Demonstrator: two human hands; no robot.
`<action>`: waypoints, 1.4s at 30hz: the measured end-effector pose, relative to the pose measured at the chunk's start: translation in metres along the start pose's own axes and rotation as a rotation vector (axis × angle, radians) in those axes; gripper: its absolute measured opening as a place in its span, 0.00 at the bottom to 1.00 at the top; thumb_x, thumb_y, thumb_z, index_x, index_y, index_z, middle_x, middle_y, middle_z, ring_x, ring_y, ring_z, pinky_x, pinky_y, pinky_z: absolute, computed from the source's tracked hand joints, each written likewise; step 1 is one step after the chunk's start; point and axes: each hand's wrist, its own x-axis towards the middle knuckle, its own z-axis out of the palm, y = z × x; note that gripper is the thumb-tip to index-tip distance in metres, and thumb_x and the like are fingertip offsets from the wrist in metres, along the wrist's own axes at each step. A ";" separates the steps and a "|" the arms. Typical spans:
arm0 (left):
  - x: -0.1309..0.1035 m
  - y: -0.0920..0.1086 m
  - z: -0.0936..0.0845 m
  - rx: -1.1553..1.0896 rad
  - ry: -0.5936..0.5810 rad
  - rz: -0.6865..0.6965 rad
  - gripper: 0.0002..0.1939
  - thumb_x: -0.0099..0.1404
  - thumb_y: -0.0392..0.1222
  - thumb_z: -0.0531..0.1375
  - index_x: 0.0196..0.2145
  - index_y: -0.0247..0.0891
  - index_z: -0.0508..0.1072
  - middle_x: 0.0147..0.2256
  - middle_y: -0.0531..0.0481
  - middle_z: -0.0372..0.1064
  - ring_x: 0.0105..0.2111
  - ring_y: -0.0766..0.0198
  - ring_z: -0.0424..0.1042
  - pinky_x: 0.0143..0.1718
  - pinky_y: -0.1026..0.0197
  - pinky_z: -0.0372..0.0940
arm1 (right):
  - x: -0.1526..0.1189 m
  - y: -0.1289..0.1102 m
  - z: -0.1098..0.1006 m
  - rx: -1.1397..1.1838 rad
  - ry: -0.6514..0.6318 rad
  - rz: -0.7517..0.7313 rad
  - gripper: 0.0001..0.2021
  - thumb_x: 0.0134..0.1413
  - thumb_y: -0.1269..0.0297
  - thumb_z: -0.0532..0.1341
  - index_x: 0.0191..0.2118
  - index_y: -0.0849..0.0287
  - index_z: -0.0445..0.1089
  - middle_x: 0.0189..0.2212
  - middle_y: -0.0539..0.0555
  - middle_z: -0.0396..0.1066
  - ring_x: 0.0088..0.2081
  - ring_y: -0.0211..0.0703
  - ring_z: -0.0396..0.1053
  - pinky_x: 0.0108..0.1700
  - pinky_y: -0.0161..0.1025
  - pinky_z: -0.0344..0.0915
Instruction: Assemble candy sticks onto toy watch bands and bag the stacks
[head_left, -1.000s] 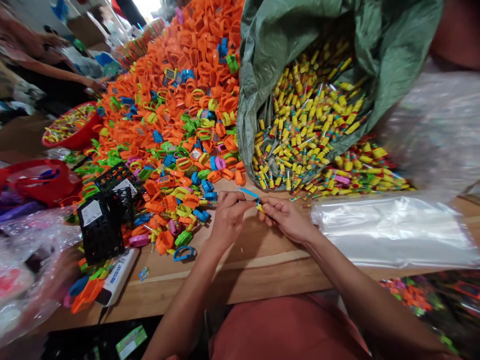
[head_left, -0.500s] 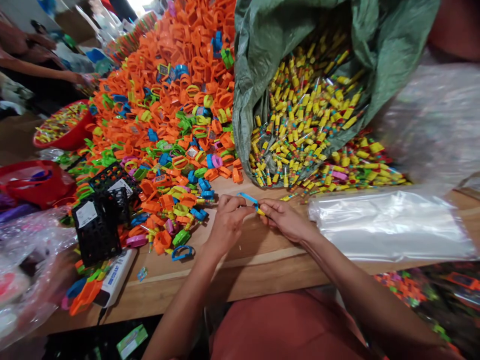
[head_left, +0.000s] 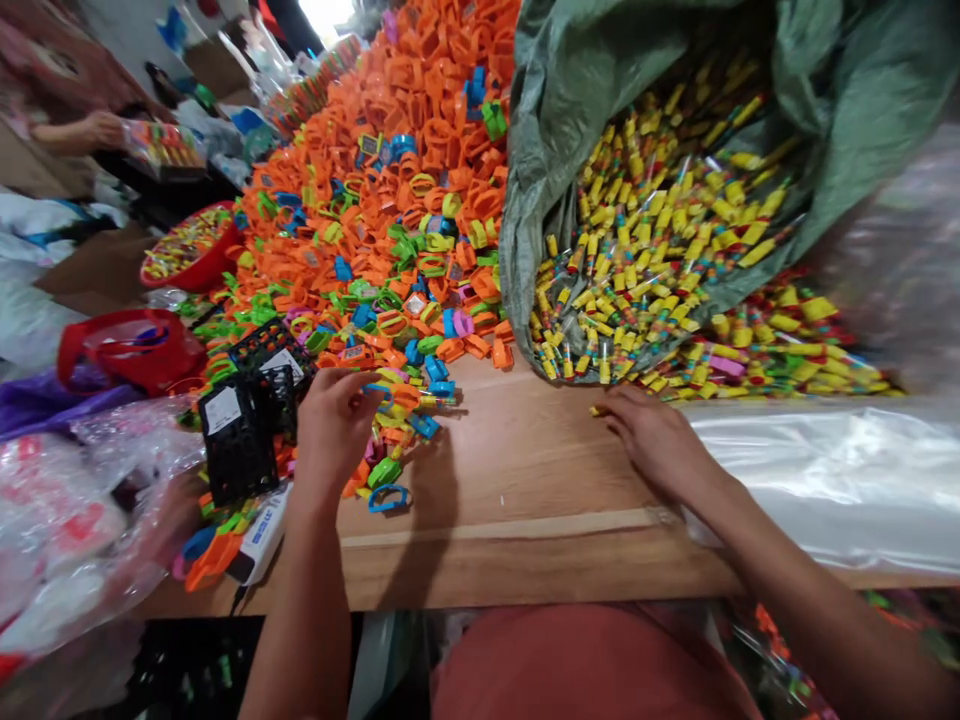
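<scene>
My left hand (head_left: pixel 337 430) is over the near edge of a heap of plastic toy watches (head_left: pixel 390 210), mostly orange, with curled fingers. A bit of a blue toy watch (head_left: pixel 379 391) shows at its fingertips; the rest is hidden. Across the table, my right hand (head_left: pixel 649 435) lies low over the wood, with a small yellow-capped tube (head_left: pixel 597 410) at its fingertips. Beyond it, a green woven sack (head_left: pixel 536 190) opens toward me, full of similar clear tubes (head_left: pixel 637 240) with yellow caps. A separate blue toy watch (head_left: pixel 388 498) lies on the wood.
Clear plastic bags (head_left: pixel 825 480) lie at the right. Black plastic trays (head_left: pixel 236 445) and a white power strip (head_left: pixel 264 535) are at the left, near a red basket (head_left: pixel 127 350). Far left, another person's hand (head_left: pixel 101 130) holds a clear pack.
My hands have parted. The left has moved left to the heap from the table's middle, where it held a blue toy watch; the right has moved right toward the sack's mouth.
</scene>
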 end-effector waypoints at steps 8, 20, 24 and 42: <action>0.075 0.021 0.086 0.213 -0.279 -0.291 0.11 0.65 0.44 0.65 0.31 0.32 0.79 0.35 0.31 0.77 0.41 0.43 0.77 0.41 0.53 0.65 | 0.003 -0.009 0.022 -0.169 -0.074 -0.011 0.14 0.67 0.69 0.53 0.44 0.62 0.76 0.40 0.62 0.71 0.43 0.55 0.70 0.45 0.45 0.64; 0.015 0.058 0.111 -0.330 -0.283 -0.011 0.07 0.68 0.42 0.63 0.38 0.37 0.80 0.30 0.51 0.75 0.31 0.61 0.73 0.33 0.63 0.64 | 0.020 -0.058 0.021 0.814 -0.011 0.146 0.13 0.67 0.54 0.56 0.47 0.55 0.69 0.36 0.53 0.73 0.36 0.43 0.71 0.39 0.40 0.66; -0.018 0.079 0.116 -0.656 -0.188 0.242 0.08 0.68 0.36 0.63 0.42 0.40 0.82 0.40 0.47 0.78 0.41 0.58 0.76 0.43 0.60 0.68 | 0.026 -0.071 0.020 1.052 -0.039 0.235 0.19 0.62 0.49 0.62 0.49 0.58 0.72 0.32 0.50 0.72 0.31 0.39 0.67 0.33 0.37 0.62; -0.038 0.085 0.106 -0.222 0.075 0.677 0.15 0.75 0.30 0.54 0.47 0.40 0.79 0.39 0.46 0.74 0.39 0.60 0.68 0.41 0.58 0.65 | 0.018 -0.065 0.018 1.319 -0.163 0.278 0.19 0.55 0.48 0.68 0.42 0.60 0.76 0.33 0.51 0.73 0.28 0.34 0.64 0.33 0.35 0.58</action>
